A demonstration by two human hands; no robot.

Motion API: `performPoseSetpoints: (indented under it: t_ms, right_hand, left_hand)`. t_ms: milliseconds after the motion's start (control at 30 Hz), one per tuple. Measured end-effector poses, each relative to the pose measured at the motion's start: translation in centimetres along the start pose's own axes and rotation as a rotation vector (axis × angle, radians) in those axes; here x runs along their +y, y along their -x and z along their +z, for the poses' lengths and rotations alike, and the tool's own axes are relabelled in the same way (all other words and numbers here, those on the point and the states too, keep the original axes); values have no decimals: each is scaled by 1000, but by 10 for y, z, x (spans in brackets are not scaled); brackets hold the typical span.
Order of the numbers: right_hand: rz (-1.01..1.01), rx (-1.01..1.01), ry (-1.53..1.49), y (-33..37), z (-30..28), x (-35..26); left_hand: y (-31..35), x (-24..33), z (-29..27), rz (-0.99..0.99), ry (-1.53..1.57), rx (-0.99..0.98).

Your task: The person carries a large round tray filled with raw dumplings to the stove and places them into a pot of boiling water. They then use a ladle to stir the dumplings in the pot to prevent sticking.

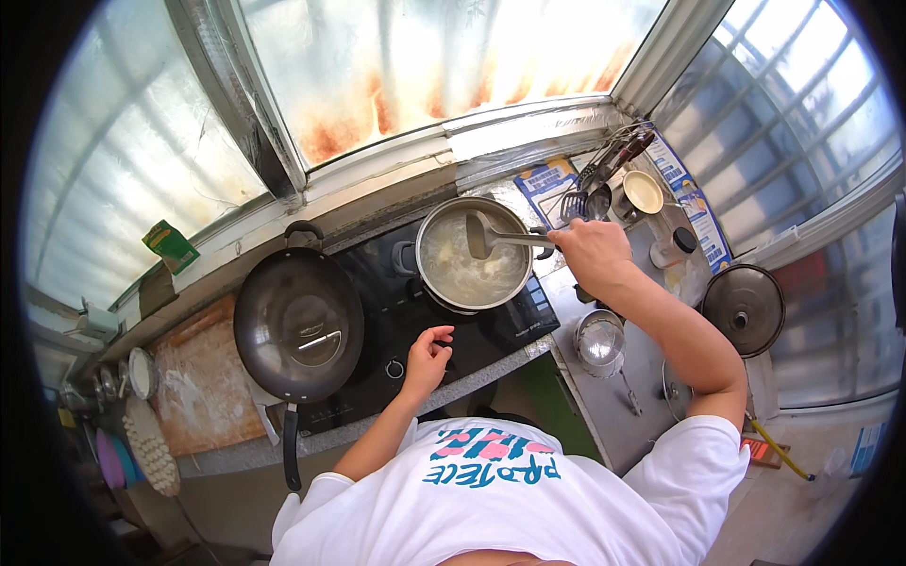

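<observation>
My right hand [595,253] is closed round the handle of a grey spatula [479,236]. Its broad head is over the open pot [422,247]; whether it touches the liquid, I cannot tell. Cloudy, bubbling liquid with pale pieces [462,274] fills much of the pot, which stands on the black cooktop [377,292]. Lower down, my left hand [429,363] hovers near the cooktop's front edge, fingers loosely bent and apart, holding nothing. To its left lies a dark wok [274,321] with a long handle pointing toward me.
A floury wooden board [203,387] and a tray of rows of pale dumplings [151,448] are on the left. On the right counter sit a wire strainer [599,341], a lidded jar [672,247], a cream cup [644,192] and a dark pot lid [744,309]. Windows border the far side.
</observation>
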State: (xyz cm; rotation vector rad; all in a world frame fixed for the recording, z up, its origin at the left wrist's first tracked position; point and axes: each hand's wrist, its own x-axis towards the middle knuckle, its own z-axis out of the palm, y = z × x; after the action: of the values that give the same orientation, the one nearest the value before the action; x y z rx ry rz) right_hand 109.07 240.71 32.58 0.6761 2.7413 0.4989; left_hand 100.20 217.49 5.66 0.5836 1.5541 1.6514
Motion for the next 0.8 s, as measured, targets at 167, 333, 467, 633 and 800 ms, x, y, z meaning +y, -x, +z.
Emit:
performPoseSetpoints:
  t_ms: [167,333,467,633,800]
  right_hand:
    - [-148,256,322,-19,5,-3]
    - [-279,437,462,-50,22,-6]
    - [-314,374,546,-66,22,-13]
    - [-270,262,609,-72,29,-21]
    - [-175,-41,470,-70,37,-25]
  left_hand:
    - [1,4,2,-6,6,-3]
    - [3,0,0,7,8,-3]
    - [6,1,-1,-8,16,21]
    - [8,-2,-1,-6,19,35]
    - [7,-3,0,2,18,26]
